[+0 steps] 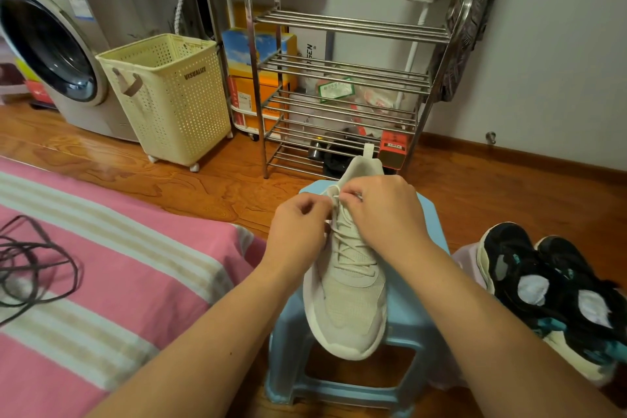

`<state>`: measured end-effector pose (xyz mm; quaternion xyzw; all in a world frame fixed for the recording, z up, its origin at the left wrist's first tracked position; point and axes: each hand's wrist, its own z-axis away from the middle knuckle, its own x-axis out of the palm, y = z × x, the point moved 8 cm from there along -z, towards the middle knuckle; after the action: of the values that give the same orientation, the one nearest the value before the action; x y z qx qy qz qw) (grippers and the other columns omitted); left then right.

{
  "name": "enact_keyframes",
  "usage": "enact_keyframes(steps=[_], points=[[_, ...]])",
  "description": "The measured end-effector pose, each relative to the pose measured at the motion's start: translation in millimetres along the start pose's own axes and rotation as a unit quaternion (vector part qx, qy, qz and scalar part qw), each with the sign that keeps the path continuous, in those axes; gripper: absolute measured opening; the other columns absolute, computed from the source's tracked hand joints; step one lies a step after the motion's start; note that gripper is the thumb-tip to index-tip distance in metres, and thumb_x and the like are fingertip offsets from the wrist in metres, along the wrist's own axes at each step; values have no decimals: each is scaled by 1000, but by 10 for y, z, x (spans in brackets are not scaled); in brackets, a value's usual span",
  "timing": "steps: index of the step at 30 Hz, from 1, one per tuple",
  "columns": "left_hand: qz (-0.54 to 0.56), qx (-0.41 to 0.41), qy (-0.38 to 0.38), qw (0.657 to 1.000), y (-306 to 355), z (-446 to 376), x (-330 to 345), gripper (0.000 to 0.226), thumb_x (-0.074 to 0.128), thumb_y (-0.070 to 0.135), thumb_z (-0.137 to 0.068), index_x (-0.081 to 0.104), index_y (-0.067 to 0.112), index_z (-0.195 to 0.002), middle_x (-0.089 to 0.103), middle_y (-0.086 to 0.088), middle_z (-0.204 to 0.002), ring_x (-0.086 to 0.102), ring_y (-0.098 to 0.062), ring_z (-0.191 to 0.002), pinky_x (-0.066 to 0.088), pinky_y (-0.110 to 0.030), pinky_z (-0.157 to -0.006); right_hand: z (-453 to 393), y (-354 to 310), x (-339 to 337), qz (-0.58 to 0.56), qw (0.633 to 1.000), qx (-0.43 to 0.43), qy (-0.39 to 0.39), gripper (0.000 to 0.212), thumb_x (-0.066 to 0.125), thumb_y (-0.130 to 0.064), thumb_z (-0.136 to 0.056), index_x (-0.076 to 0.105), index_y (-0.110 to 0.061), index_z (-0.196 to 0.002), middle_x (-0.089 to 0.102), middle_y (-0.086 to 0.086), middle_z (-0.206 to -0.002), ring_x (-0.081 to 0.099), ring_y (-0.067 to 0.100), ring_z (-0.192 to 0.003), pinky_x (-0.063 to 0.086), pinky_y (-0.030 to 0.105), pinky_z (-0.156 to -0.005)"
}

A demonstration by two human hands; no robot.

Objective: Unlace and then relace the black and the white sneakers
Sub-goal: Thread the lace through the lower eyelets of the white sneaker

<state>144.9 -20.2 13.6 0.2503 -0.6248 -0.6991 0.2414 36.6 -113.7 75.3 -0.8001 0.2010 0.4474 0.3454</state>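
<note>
White sneaker (346,285) sits toe-near on the blue stool (412,312); my left hand (298,231) and right hand (383,214) each pinch lace at its far top eyelets. I'd pull evenly, keeping crossings flat. Black sneakers (556,288) wait right, laces (30,268) on the bed.

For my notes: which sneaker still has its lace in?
The white sneaker on the blue stool; both black sneakers show bare, laceless eyelets.

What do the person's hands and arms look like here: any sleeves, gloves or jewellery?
Both arms are bare from the frame's edge to the wrists; no sleeves show. The left hand and right hand wear no gloves, and no rings, watch or bracelets are visible. No markings stand out.
</note>
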Motion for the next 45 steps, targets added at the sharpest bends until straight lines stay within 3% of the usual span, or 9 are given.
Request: enact_keyframes(steps=[4, 9, 13, 25, 30, 35, 38, 41, 45], points=[[38, -34, -56, 997, -43, -63, 70, 20, 52, 19, -105, 72, 20, -107, 71, -4, -78, 63, -16, -71, 52, -27, -66, -26, 108, 37, -27, 998, 54, -24, 19, 60, -35, -98, 78, -33, -89, 71, -9, -81, 61, 14, -82, 35, 22, -58], [97, -41, -36, 994, -61, -66, 153, 15, 62, 15, -100, 77, 16, -99, 76, -12, -96, 66, -18, -80, 60, -33, -81, -68, 209, 90, -57, 989, 104, -85, 25, 59, -35, -96, 77, -31, -79, 69, -7, -76, 61, 16, -80, 50, 31, -69], [148, -59, -26, 987, -88, -39, 138, 14, 63, 12, -99, 76, 8, -96, 73, -24, -101, 67, -24, -85, 60, -34, -86, -6, 239, 224, 16, 987, 145, -67, 29, 56, -49, -96, 77, -29, -98, 70, -4, -91, 62, 15, -83, 40, 25, -58], [-60, 37, 76, 995, 45, -75, 17, 19, 54, 22, -104, 62, 11, -91, 71, -5, -83, 69, -19, -80, 57, -40, -80, 83, -23, -21, 80, 993, -2, -88, 30, 57, -43, -98, 66, -36, -126, 68, -5, -115, 62, 21, -106, 47, 32, -76], [20, 10, 183, 983, 111, -300, -652, 19, 44, 20, -109, 55, 14, -95, 67, -4, -72, 65, -16, -65, 58, -35, -72, 79, 65, -107, 94, 989, 4, -118, 45, 67, -44, -92, 61, -30, -135, 65, -5, -127, 59, 20, -116, 49, 35, -87], [117, -89, 276, 950, -195, -443, -1746, 27, 38, 10, -107, 49, 13, -82, 58, -10, -91, 60, -15, -66, 51, -25, -62, 136, -47, -111, 89, 992, -22, -89, 31, 62, -33, -96, 68, -33, -127, 68, -7, -113, 60, 19, -106, 51, 35, -83], [-27, -76, 206, 975, -145, -372, -1597, 29, 49, 20, -105, 61, 8, -81, 65, -8, -74, 58, -20, -67, 49, -31, -63, 150, -106, -144, 151, 985, -71, -52, 25, 58, -28, -99, 73, -38, -117, 68, -12, -102, 51, 15, -101, 38, 36, -90], [-90, -13, 30, 995, 129, -225, -754, 32, 51, 38, -104, 71, 15, -98, 74, -3, -91, 66, -15, -79, 54, -35, -74, 85, -134, -203, 102, 990, -99, -21, 22, 55, -33, -100, 74, -37, -111, 67, -17, -107, 47, 14, -109, 22, 37, -106], [-183, 28, -104, 977, 143, -114, -33, 21, 58, 44, -100, 68, 27, -107, 72, 4, -99, 69, -17, -88, 59, -34, -74, -4, 177, -126, -127, 986, 48, -100, 34, 37, -39, -107, 67, -30, -120, 69, -13, -110, 58, 13, -110, 43, 38, -98]])
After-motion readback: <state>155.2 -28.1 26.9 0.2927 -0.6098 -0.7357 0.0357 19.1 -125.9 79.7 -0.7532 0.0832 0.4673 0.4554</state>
